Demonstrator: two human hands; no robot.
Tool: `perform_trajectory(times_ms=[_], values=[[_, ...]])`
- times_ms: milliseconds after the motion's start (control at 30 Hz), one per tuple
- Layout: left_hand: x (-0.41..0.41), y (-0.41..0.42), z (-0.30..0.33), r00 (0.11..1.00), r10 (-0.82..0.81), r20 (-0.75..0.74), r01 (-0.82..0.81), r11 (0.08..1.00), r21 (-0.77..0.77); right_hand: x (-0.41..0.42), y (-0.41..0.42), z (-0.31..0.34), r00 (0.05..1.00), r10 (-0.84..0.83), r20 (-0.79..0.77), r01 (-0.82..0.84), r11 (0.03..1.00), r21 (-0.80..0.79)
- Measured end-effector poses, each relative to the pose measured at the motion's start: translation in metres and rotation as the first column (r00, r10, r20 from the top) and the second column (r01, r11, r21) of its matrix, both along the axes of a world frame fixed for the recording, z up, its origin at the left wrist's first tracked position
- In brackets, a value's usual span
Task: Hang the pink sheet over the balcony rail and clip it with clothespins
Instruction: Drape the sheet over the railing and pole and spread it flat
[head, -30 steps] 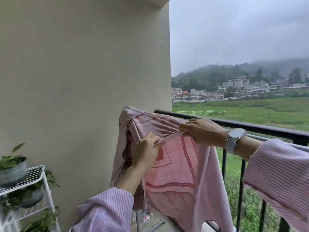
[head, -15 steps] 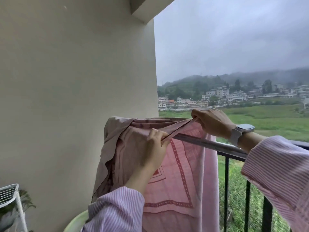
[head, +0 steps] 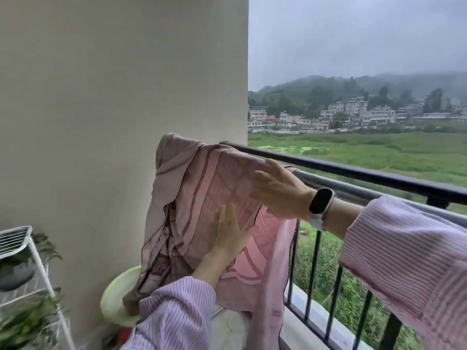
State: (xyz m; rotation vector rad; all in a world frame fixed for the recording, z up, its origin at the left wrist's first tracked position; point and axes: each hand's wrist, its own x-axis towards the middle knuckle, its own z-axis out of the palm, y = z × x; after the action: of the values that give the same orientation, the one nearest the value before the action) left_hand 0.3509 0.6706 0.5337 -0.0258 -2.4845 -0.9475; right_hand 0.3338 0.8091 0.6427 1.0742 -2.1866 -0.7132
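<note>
From my head camera, I am looking down at a balcony corner beside a plain beige wall (head: 101,122). The pink sheet (head: 192,198) is hanging over the black balcony rail (head: 353,170), bunched up against the wall and trailing down on my side. My left hand (head: 231,236) is pressing flat on the draped cloth, fingers straight and spread — it is blurred. My right hand (head: 280,190) is lying open along the top of the sheet where it crosses the rail, fingers extended, pinching nothing. I am wearing a smartwatch (head: 320,202) on my right wrist and striped pink sleeves. A pale green basin (head: 113,299) is sitting on the floor behind the sheet's lower edge — a white wire shelf (head: 30,251) with potted plants (head: 22,322) is standing at far left.
</note>
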Motion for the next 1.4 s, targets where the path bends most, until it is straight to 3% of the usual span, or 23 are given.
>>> perform_trajectory(times_ms=[133, 233, 333, 400, 500, 600, 733, 800, 867, 933, 1100, 1300, 1400], values=[[-0.019, 0.005, -0.021, 0.998, 0.067, -0.021, -0.067, 0.997, -0.027, -0.021, -0.006, -0.016, 0.989, 0.148, -0.015, -0.148, 0.979, -0.142], [-0.025, 0.008, -0.031, 0.989, 0.119, -0.089, -0.121, 0.992, -0.025, -0.016, -0.012, -0.011, 0.967, 0.183, -0.176, -0.213, 0.962, -0.171], [-0.029, 0.001, -0.032, 0.969, 0.204, -0.143, -0.187, 0.974, 0.124, -0.009, -0.018, 0.003, 0.956, 0.219, -0.196, -0.282, 0.874, -0.396], [-0.029, -0.016, -0.029, 0.951, 0.229, -0.208, -0.183, 0.958, 0.22, -0.006, -0.025, 0.019, 0.977, 0.123, -0.171, -0.201, 0.79, -0.579], [-0.025, -0.047, -0.024, 0.936, 0.252, -0.246, -0.199, 0.955, 0.221, -0.006, -0.026, 0.04, 0.997, -0.046, -0.066, -0.019, 0.664, -0.747], [-0.014, -0.065, 0.006, 0.921, 0.214, -0.326, -0.118, 0.95, 0.289, -0.012, -0.018, 0.041, 0.989, -0.148, 0.026, 0.121, 0.682, -0.721], [0.009, -0.071, 0.073, 0.858, 0.158, -0.489, -0.017, 0.96, 0.281, -0.001, -0.023, 0.032, 0.971, -0.037, 0.236, 0.151, 0.861, -0.486], [0.023, -0.075, 0.103, 0.789, 0.131, -0.6, 0.019, 0.971, 0.237, 0.01, -0.034, 0.027, 0.949, 0.0, 0.314, 0.135, 0.904, -0.406], [0.033, -0.081, 0.123, 0.744, 0.1, -0.661, 0.052, 0.977, 0.207, 0.017, -0.047, 0.026, 0.928, 0.053, 0.368, 0.125, 0.887, -0.444], [0.04, -0.087, 0.132, 0.764, 0.08, -0.641, 0.044, 0.984, 0.175, 0.022, -0.061, 0.031, 0.909, 0.142, 0.393, 0.11, 0.827, -0.552], [0.046, -0.097, 0.14, 0.749, 0.124, -0.651, -0.071, 0.992, 0.107, 0.021, -0.075, 0.05, 0.958, 0.24, 0.155, -0.08, 0.747, -0.66], [0.033, -0.071, 0.173, 0.757, 0.127, -0.64, -0.144, 0.989, 0.026, -0.003, -0.03, 0.111, 0.981, 0.195, 0.011, -0.13, 0.694, -0.708], [0.027, -0.036, 0.204, 0.733, 0.094, -0.674, -0.094, 0.995, 0.037, -0.015, -0.004, 0.139, 0.987, 0.153, -0.044, -0.14, 0.703, -0.697]])
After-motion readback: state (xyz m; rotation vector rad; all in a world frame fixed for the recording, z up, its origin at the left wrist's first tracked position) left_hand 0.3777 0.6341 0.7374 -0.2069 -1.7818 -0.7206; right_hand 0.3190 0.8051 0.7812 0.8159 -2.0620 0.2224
